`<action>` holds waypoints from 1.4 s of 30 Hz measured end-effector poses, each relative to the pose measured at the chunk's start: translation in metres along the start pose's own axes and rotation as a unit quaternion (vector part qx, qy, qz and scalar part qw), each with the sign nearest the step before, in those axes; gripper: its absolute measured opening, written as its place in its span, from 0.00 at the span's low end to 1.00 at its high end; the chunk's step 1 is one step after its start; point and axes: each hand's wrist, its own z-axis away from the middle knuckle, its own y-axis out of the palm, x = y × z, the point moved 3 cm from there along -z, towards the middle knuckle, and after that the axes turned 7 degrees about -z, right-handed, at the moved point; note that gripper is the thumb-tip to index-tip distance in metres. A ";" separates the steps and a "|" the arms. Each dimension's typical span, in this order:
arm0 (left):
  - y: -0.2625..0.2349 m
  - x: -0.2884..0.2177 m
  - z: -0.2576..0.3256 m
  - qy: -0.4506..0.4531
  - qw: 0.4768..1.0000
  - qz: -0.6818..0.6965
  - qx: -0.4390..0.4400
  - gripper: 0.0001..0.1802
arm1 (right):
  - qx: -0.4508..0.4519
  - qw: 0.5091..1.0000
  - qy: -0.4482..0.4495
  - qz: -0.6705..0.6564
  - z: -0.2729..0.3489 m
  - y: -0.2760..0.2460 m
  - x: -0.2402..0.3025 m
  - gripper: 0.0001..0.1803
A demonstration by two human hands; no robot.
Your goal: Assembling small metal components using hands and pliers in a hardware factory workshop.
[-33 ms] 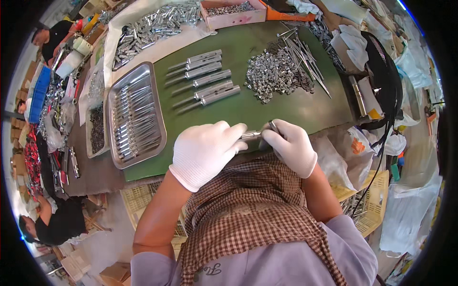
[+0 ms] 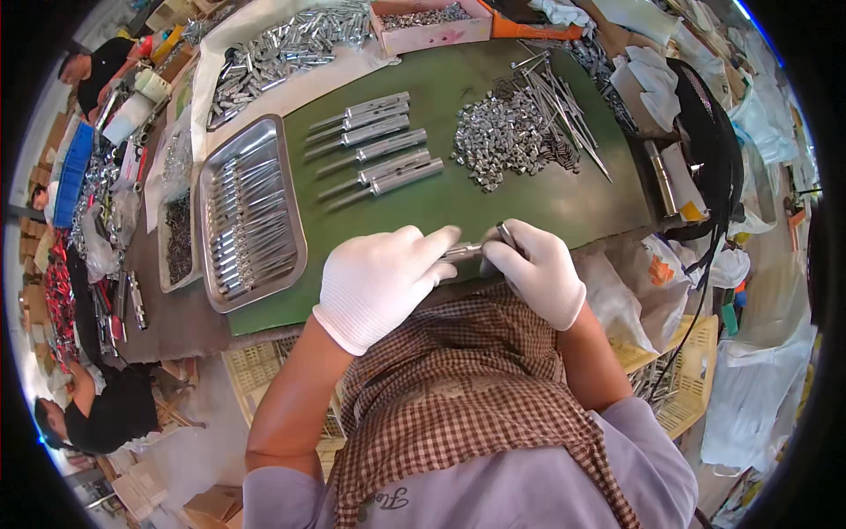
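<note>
Both hands wear white knit gloves and meet at the table's near edge. My left hand (image 2: 379, 278) is closed around a small silver metal cylinder (image 2: 465, 250), whose far end reaches my right hand (image 2: 539, 269). That hand is closed too, with a short dark metal rod (image 2: 505, 234) showing between thumb and fingers; its lower part is hidden. Beyond my left hand, several silver metal tubes with thin rods (image 2: 401, 179) lie in a row on the green mat (image 2: 370, 251). A pile of small silver metal pieces (image 2: 498, 141) lies farther right.
A steel tray (image 2: 300, 251) of thin-shafted metal parts stands left. Metal tubes (image 2: 291, 44) and a pink box (image 2: 432, 33) of small parts are at the back. Long thin rods (image 2: 564, 110) lie right of the pile. Yellow crates (image 2: 696, 370) stand below; two people are at the left.
</note>
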 end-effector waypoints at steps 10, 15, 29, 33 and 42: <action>0.013 0.002 0.003 -0.045 0.988 0.147 -0.035 0.19 | -0.011 0.990 -0.132 0.038 0.000 -0.001 0.012 0.11; 0.013 0.000 0.002 -0.054 0.991 0.115 -0.042 0.16 | -0.021 0.991 -0.130 0.032 -0.002 -0.002 0.004 0.12; 0.040 -0.017 -0.004 -0.058 0.998 -0.017 -0.019 0.10 | -0.131 0.877 -0.264 0.381 -0.113 -0.056 0.037 0.08; 0.042 -0.019 -0.008 -0.047 0.999 -0.003 -0.021 0.11 | -0.106 0.848 -0.231 0.466 -0.166 -0.062 0.054 0.08; 0.042 -0.012 -0.008 -0.057 0.994 0.068 0.055 0.13 | 0.015 0.800 -0.250 0.545 -0.240 -0.060 0.046 0.16</action>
